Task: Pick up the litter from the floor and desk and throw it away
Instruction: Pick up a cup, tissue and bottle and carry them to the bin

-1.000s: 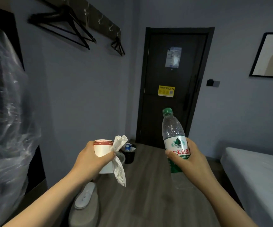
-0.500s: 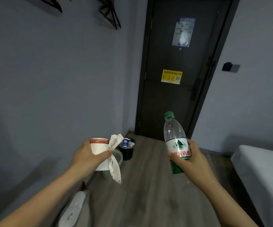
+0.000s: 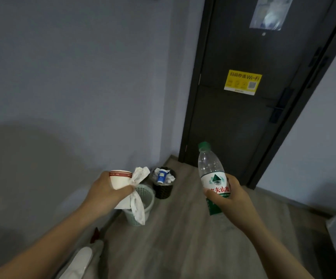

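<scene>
The pale basket (image 3: 150,200) and the full dark bin (image 3: 163,191) stand side by side on the floor (image 3: 183,234), ahead of and below my hands. My left hand (image 3: 106,190) is nearer, fingers curled round a paper cup (image 3: 120,180) and a tissue (image 3: 138,198). My right hand (image 3: 230,198) grips a bottle (image 3: 211,174), its long axis roughly upright.

Wood floor (image 3: 183,248) bears green bin (image 3: 149,196), black bin (image 3: 163,191), white slipper (image 3: 78,260)

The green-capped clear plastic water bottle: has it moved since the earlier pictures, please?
Yes. The green-capped clear plastic water bottle, held in the right hand, has been carried forward toward the dark door and the black waste bin, both larger in view now.
</scene>
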The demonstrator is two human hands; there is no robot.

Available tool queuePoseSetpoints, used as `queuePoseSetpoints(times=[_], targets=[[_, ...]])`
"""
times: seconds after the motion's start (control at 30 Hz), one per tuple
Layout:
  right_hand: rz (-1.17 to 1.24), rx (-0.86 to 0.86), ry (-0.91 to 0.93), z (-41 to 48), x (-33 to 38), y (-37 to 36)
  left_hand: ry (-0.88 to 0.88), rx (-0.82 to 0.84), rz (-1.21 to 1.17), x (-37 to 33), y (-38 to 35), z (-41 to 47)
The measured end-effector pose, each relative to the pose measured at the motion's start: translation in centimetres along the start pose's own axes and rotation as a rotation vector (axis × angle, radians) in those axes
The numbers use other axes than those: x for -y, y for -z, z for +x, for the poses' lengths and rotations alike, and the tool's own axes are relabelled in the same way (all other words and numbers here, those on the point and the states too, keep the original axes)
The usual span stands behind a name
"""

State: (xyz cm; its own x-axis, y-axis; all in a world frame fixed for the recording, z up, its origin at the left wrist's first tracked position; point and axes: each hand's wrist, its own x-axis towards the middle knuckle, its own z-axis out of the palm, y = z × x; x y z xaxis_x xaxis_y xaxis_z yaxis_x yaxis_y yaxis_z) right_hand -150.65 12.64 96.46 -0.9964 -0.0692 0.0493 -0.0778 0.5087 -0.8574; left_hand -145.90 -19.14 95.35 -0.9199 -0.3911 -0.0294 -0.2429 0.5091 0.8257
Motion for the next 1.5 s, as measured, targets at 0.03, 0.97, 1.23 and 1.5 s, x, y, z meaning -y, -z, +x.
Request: queuePoseSetpoints(times=[0.03, 0.97, 1.23, 1.5], targets=[[-0.015, 0.020, -0.016, 1.6, -0.4, -0.4, 0.015, -0.004, -0.001, 0.3, -0.4, 1.5], [-0.305, 0.689, -0.506, 47.2, -15.9, -34.1, 0.677, -0.148, 0.165, 19.4, -12.1, 39.7], [-0.490, 0.945, -0.525, 54.0, -26.2, -46.9, 0.860, -0.277, 0.190, 27.2, -19.3, 43.6], [-0.435, 1.026, -0.322, 55.7, -32.9, -56.6, 0.895, -0.314, 0.226, 35.5, -25.0, 46.7]])
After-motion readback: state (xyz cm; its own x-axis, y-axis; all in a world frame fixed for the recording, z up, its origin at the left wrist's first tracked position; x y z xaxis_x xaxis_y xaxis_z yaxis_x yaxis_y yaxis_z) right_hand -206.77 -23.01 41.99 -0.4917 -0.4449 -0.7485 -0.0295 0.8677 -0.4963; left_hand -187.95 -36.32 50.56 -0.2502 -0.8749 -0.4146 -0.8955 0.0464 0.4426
